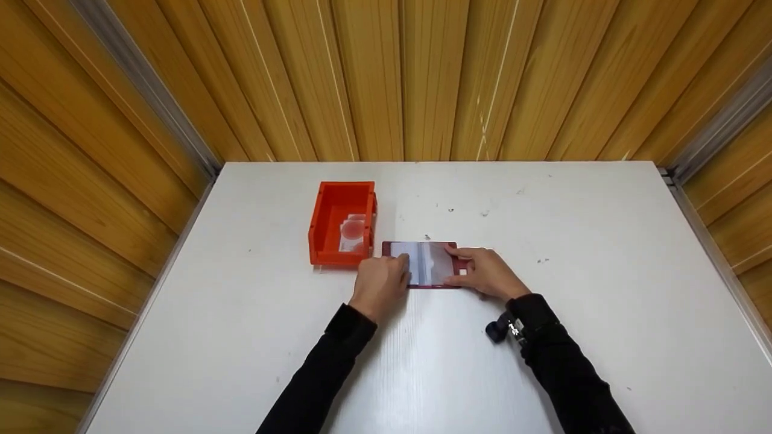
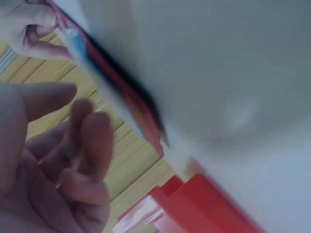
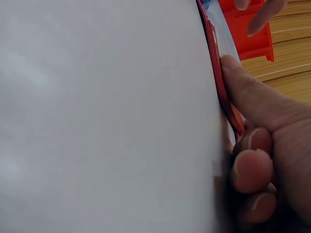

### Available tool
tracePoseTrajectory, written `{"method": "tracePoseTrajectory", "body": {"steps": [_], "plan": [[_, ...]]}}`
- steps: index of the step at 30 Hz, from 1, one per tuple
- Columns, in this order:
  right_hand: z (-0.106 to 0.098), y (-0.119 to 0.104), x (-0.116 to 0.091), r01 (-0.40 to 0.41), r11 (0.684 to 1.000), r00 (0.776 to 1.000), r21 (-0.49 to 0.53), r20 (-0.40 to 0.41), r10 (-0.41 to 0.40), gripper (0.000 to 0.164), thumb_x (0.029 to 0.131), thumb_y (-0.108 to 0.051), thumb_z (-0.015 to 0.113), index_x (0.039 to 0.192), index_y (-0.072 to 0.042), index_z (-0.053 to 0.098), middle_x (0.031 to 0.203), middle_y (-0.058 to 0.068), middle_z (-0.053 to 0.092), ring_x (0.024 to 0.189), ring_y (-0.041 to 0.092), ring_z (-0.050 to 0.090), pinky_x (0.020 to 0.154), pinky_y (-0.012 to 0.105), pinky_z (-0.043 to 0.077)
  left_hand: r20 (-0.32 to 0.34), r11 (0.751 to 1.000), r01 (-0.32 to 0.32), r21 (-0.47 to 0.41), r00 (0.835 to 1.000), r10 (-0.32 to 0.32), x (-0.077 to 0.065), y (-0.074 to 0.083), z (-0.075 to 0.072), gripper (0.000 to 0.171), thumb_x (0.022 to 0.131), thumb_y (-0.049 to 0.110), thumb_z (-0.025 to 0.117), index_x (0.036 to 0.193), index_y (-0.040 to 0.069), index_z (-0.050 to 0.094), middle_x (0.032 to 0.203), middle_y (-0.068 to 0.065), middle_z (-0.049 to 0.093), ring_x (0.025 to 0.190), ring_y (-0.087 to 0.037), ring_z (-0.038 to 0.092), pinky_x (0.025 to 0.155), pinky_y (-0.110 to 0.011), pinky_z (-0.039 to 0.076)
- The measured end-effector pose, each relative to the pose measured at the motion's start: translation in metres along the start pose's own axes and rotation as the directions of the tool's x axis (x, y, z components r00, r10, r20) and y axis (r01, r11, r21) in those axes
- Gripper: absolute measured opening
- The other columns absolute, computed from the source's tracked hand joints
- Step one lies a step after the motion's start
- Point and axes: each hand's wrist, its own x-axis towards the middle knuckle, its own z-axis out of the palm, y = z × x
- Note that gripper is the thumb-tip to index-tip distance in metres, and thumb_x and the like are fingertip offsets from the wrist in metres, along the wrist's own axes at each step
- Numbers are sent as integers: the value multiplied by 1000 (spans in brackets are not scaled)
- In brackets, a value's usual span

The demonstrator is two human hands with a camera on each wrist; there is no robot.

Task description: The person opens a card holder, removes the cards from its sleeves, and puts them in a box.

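Observation:
A dark red card holder (image 1: 435,265) with clear plastic sleeves lies opened out on the white table. My right hand (image 1: 488,272) pinches its right end, the thumb on the near corner and a finger at the far one. In the right wrist view the thumb (image 3: 243,85) presses on the sleeve side while the other fingers curl by the edge. My left hand (image 1: 380,282) is over the holder's left part. The left wrist view shows loosely bent fingers (image 2: 97,141) a little apart from the holder, with nothing between them.
An orange bin (image 1: 312,244) stands just beyond and left of the left hand, with a few white cards (image 1: 352,232) bearing pink circles inside. A black wrist device (image 1: 498,329) sticks out from the right sleeve. Wood-patterned walls (image 1: 374,78) border the white table (image 1: 241,337).

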Motion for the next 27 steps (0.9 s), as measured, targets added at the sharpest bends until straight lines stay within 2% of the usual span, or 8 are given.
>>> {"method": "tracePoseTrajectory", "body": {"steps": [2,5,8,11,14,17,24,27], "plan": [[0,0,0,0,1000,1000,-3,-1,0,81,80,-39,90,151,-23,55,65,7,57,43,11,46,45,25,40,49,1000,18,-19,999,-17,-1,0,3,16,97,29,72,98,13,74,54,1,49,59,-21,61,56,-28,40],[-1,1,-1,11,1000,1000,-21,-14,-11,76,81,-40,89,148,-23,58,98,22,72,51,11,48,53,25,43,96,999,34,-36,995,-31,-1,1,2,18,97,30,72,99,12,74,55,1,50,61,-22,62,59,-29,41],[-1,0,-2,11,1000,1000,-14,-27,-11,66,81,-38,89,141,-22,65,121,21,71,52,13,49,54,26,44,130,999,36,-32,991,-31,0,1,0,20,97,31,72,103,12,74,57,0,52,63,-22,63,60,-29,44],[1,-2,-2,23,999,999,23,-45,-22,52,80,-32,91,127,-18,76,96,11,72,48,11,50,47,25,44,161,999,36,-9,986,-34,0,1,-2,20,98,31,71,105,12,74,59,-1,55,65,-23,64,62,-30,47],[5,-3,-2,54,996,997,70,-62,-50,30,78,-25,92,104,-14,81,67,1,59,43,9,49,41,24,43,180,999,32,24,983,-36,0,0,-2,20,98,31,71,106,14,75,62,-2,58,68,-23,65,62,-31,50],[6,-6,-3,69,991,996,112,-71,-62,15,81,-23,90,86,-15,78,58,-5,52,42,8,49,41,24,43,197,998,32,47,980,-41,0,0,-2,22,97,33,72,109,15,75,64,-2,60,70,-23,64,64,-31,52],[7,-8,-4,73,980,996,183,-54,-64,18,95,-31,77,87,-14,77,56,-3,55,40,11,52,41,27,47,154,1000,28,-10,988,-26,1,-3,-6,23,98,30,72,111,11,73,68,-5,63,67,-22,61,61,-28,46],[9,-10,-3,77,969,997,233,-7,-77,31,103,-39,65,91,-10,72,54,-2,53,40,12,53,41,27,46,94,995,39,-87,995,-31,2,-6,-8,34,101,27,66,127,4,66,63,-5,55,56,-22,52,56,-26,35]]}}
